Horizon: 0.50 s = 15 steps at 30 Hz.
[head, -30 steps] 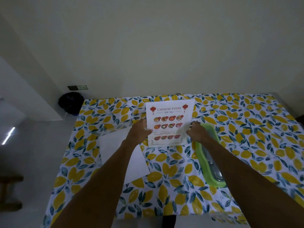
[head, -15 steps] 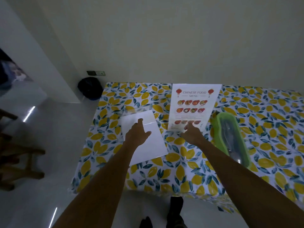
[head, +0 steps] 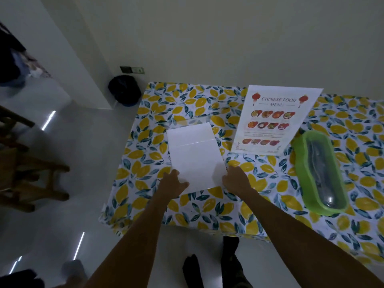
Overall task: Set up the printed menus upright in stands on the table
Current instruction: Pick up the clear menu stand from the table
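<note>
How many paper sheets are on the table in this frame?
2. The printed Chinese food menu stands facing the camera near the far edge; a blank white sheet lies to its left, between both hands. More may be stacked beneath, unseen.

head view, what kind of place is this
Probably a home dining room or small eatery: a table in a lemon-print tablecloth set against a plain wall, a Chinese food menu, and a green cutlery box.

The tablecloth is white with yellow lemons and dark teal leaves; the menu white with red lanterns; the container bright green.
</note>
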{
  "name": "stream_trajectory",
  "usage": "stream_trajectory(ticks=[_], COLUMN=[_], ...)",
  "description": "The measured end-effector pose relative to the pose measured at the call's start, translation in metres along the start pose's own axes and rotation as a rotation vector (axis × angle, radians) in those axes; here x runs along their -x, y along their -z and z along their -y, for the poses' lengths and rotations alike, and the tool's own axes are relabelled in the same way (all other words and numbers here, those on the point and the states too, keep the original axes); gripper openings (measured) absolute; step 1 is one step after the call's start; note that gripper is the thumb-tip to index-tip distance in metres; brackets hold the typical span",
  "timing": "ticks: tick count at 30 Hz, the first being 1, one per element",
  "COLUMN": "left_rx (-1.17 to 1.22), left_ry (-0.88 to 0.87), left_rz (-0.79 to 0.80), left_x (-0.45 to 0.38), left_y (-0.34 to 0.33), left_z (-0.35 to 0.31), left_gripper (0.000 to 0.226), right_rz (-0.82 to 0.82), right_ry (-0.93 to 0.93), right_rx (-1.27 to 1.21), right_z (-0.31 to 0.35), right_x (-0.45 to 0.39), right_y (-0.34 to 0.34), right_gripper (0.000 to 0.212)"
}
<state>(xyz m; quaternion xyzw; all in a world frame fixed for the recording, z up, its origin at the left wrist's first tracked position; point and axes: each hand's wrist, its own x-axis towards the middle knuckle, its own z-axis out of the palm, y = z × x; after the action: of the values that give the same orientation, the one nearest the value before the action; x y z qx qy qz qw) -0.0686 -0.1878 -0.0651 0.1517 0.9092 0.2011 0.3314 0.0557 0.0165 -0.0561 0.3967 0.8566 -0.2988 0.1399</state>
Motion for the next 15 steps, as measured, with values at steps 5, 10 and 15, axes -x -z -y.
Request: stream_trajectory(ticks=[5,10,15], left_rx=[0.079,0.218,0.147], left_ry=[-0.007,0.035,-0.03], left_rz=[-0.07,-0.135,-0.227], left_x=[-0.002,-0.001,0.013], left_y=[-0.006,0.0,0.023], left_z=[-0.002,0.0,0.009], left_gripper=[0.066,0.063,0.047], right_rz=[0.001,0.057,-0.012], right_ry=[-0.017,-0.003,0.061], right_rx=[-0.081,-0.189,-0.29], right_z=[0.001,0.001,0.002], right_x=[-0.002,-0.003,0.01], right_y=[-0.005,0.005,0.023], right_gripper=[0.023,0.039,0.028])
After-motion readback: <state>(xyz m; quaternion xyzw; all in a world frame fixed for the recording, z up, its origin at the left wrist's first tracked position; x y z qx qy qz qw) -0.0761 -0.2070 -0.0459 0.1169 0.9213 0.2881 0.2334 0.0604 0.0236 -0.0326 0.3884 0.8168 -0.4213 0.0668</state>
